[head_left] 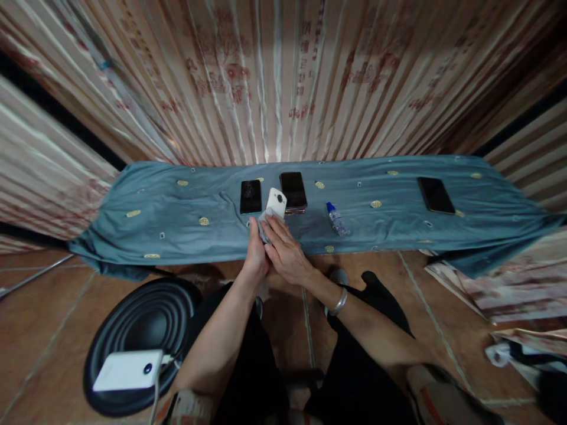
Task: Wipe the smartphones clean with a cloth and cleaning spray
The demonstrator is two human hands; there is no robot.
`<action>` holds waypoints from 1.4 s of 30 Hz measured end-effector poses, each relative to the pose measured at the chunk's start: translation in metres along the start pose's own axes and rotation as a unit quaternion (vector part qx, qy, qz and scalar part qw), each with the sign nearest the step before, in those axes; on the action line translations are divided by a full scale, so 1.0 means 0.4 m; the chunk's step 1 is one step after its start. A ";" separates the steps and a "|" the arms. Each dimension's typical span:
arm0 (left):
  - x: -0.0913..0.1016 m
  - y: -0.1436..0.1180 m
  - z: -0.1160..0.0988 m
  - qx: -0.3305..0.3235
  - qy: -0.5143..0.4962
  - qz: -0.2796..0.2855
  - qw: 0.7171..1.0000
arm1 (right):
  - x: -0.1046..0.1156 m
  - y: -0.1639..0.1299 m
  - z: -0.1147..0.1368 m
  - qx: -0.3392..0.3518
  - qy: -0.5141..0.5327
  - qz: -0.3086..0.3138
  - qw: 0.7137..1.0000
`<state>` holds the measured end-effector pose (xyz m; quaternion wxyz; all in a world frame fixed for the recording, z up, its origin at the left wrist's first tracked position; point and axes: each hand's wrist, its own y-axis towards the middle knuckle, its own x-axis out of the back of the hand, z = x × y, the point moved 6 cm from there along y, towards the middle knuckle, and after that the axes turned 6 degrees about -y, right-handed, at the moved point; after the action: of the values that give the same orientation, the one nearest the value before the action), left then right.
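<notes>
A white smartphone [277, 200], its back with a round camera facing up, is in my left hand [256, 251], whose fingers are mostly hidden beneath it. My right hand [286, 251] presses a grey cloth [262, 224] over the phone's lower part. Just behind lies a stack of dark phones [293, 190]. To the left of the white phone is a single black phone [250, 196], flat on the blue cloth cover [212, 195]. A small clear bottle with a blue cap [337, 219] lies on its side to the right of my hands.
A black tablet-like device [436, 195] lies at the right of the covered bench. A patterned curtain [283, 82] hangs behind. Down on the left, a white power bank [128, 370] with a cable rests on a round black stool [142, 319].
</notes>
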<state>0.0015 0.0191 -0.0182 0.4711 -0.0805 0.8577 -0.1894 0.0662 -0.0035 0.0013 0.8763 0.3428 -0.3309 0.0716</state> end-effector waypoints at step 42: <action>-0.014 -0.020 -0.019 0.005 -0.063 -0.027 0.998 | 0.072 0.015 -0.072 -0.017 -0.048 -0.042 0.998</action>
<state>-0.0020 0.0155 -0.0070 0.5193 -0.1131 0.8230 -0.2006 0.1016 0.0168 0.0069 0.8673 0.3449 -0.3588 0.0123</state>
